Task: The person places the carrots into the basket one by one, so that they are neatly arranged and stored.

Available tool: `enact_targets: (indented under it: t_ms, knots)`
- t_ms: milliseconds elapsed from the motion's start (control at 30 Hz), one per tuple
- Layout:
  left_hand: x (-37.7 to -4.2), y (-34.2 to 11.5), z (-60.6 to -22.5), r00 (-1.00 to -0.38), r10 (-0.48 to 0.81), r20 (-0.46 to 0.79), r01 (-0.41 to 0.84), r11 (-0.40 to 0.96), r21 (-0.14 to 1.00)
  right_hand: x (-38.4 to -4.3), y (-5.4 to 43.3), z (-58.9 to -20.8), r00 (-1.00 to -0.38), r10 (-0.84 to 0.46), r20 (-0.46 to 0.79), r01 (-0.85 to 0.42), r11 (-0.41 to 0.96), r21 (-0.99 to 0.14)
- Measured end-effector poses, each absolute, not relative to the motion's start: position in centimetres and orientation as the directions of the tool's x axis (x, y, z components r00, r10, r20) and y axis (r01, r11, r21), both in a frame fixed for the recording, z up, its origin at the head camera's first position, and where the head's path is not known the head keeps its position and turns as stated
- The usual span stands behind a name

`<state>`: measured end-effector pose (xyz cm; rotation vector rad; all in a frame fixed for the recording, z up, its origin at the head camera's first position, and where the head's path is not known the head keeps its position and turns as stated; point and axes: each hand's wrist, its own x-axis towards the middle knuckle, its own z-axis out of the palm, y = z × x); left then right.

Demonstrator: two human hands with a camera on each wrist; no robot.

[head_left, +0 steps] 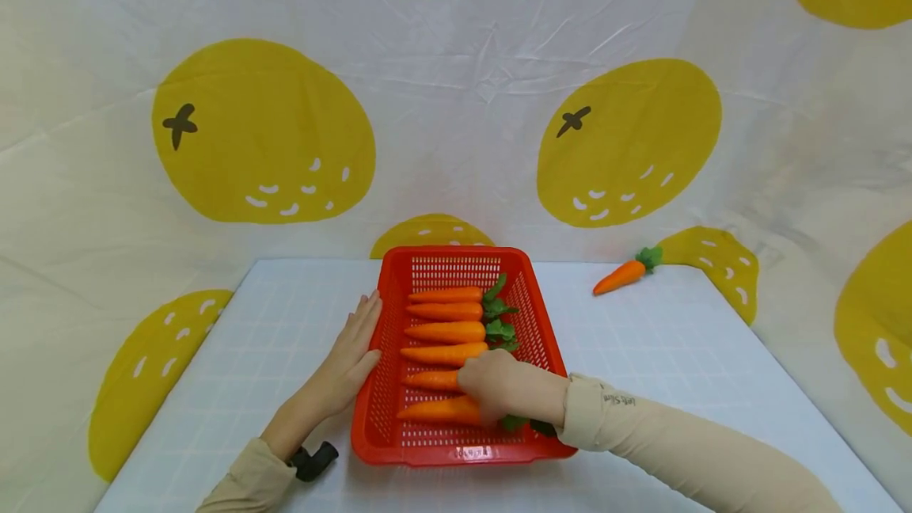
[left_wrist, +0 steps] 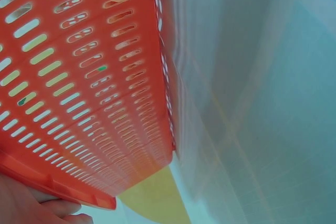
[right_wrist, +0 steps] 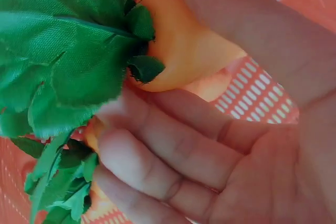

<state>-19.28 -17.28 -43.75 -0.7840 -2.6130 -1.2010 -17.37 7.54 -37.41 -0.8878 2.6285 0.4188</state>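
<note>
A red plastic basket [head_left: 413,454] with slotted walls holds several orange carrots [head_left: 445,332], laid crosswise in a column with their green leaves to the right. My left hand [head_left: 351,361] rests along the basket's left rim, fingers straight; in the left wrist view its fingers [left_wrist: 60,208] lie at the rim beside the slotted wall. Inside the basket, my right hand [head_left: 502,386] reaches over the nearer carrots. Seen from the right wrist, thumb and fingers pinch a carrot [right_wrist: 181,40] near its leafy top [right_wrist: 73,51], with another carrot's leaves [right_wrist: 63,182] below.
One more carrot [head_left: 621,277] lies outside the basket at the table's back right. The table [head_left: 655,355] has a pale checked cover, and a white cloth printed with yellow fruit [head_left: 264,133] hangs behind it. A black strap piece [head_left: 316,461] shows by the left wrist.
</note>
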Motion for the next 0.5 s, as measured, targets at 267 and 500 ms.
enact_targets:
  t_ms: [267, 500]
  knots:
    - [-19.2, -17.2, -43.6, -0.845, 0.395, 0.361, 0.531, 0.537, 0.656, -17.8, 7.7, -37.3, -0.763, -0.507, -0.402, -0.613, 0.765, 0.197]
    - [-19.2, -17.2, -43.5, -0.851, 0.389, 0.352, 0.521, 0.545, 0.657, -18.1, 8.1, -36.0, -0.756, -0.537, -0.375, -0.618, 0.775, 0.136]
